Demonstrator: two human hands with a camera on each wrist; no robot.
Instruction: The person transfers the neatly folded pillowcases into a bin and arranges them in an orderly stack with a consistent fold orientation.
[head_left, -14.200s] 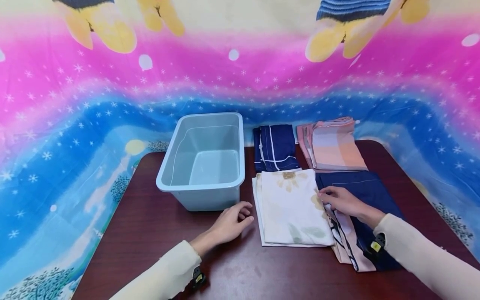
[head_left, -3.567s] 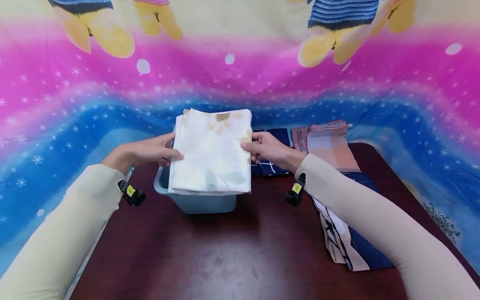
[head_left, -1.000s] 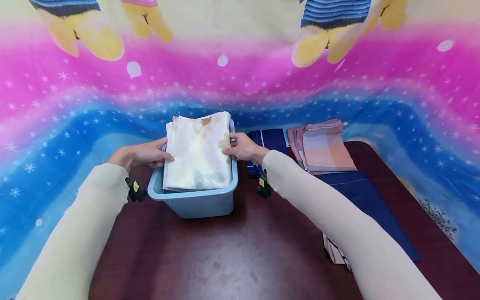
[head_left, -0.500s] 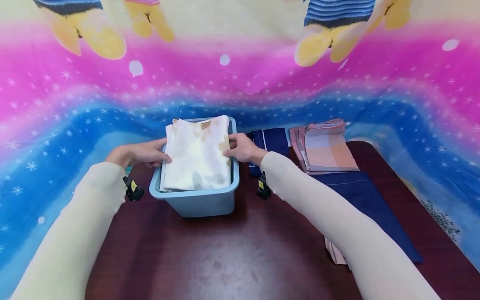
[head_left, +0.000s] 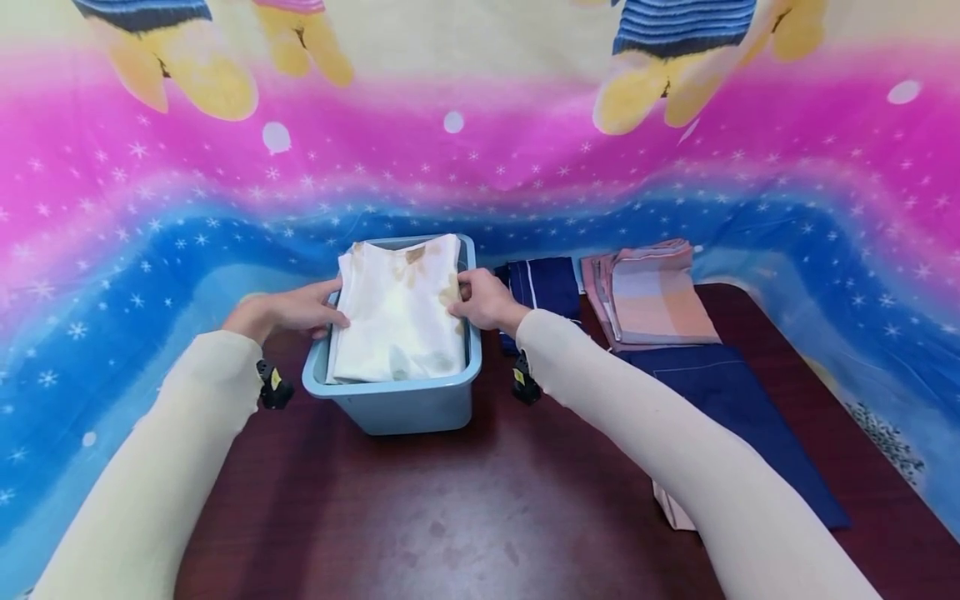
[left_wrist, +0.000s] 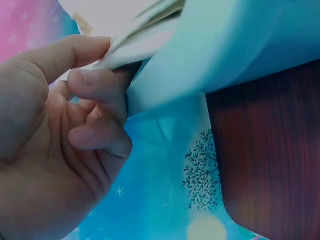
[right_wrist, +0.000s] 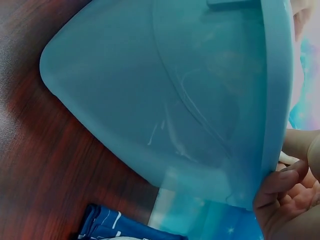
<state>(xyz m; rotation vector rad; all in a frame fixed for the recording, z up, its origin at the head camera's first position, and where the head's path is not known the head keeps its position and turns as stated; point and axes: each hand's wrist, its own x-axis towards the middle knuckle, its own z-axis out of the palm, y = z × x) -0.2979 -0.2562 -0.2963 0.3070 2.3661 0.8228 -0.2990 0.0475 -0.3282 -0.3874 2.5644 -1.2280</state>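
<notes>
A folded white cloth [head_left: 397, 321] with pale tan and green flower prints lies at the mouth of the light blue plastic tub [head_left: 408, 410], its front edge inside the rim. My left hand [head_left: 300, 308] pinches the cloth's left edge. In the left wrist view, the thumb and a finger [left_wrist: 95, 82] of that hand meet at the cloth's layers, close beside the tub wall. On the opposite side, my right hand [head_left: 489, 300] grips the right edge at the tub's rim. The tub's outer wall [right_wrist: 150, 100] fills much of the right wrist view.
Right of the tub lie a folded navy cloth [head_left: 551, 287] with white lines and a pink and orange checked cloth [head_left: 652, 296]. A larger navy cloth [head_left: 738, 425] lies nearer, partly under my right forearm. A printed curtain [head_left: 480, 167] surrounds the dark wooden table [head_left: 420, 533].
The white cloth was lifted from the table, carried left above the tub, then lowered into its mouth. Over the last second it has sunk slightly; both hands still hold its sides.
</notes>
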